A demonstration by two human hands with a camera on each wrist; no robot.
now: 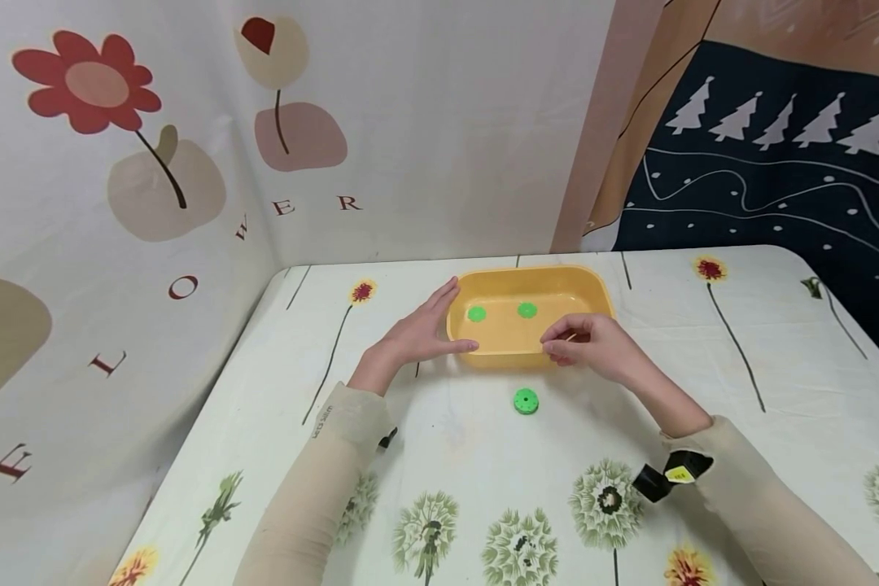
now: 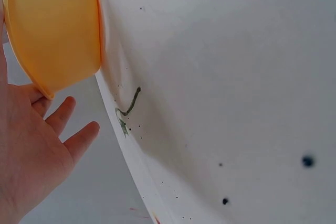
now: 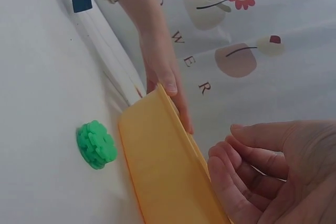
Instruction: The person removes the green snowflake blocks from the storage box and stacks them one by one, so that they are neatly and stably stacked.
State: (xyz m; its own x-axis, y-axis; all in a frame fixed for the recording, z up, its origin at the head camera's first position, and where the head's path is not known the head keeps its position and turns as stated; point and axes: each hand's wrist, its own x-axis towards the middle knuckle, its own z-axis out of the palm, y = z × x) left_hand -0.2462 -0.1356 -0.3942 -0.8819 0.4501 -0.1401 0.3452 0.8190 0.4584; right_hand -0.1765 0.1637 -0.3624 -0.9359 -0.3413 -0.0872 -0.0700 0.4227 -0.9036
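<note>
A yellow-orange plastic tub (image 1: pixel 483 360) lies on the table with two flat green discs (image 1: pixel 477 314) inside. My left hand (image 1: pixel 421 330) spans the tub's left end, thumb along the near rim and the other fingers spread at the far corner; the left wrist view shows those fingers straight. Over the near right rim is my right hand (image 1: pixel 593 346), its fingers loosely curled, with nothing visible between thumb and fingertips in the right wrist view. In front of the tub sits a small stack of green, flower-edged discs (image 3: pixel 96 145), with a dark central hole on top.
A white cloth (image 1: pixel 439 456) printed with flowers covers the table. Behind it hangs a pale curtain (image 1: pixel 439 122) with flower prints and letters, and a dark cloth (image 1: pixel 769 187) with trees hangs at the right. Both forearms wear beige sleeves (image 1: pixel 300 488) with dark wrist devices.
</note>
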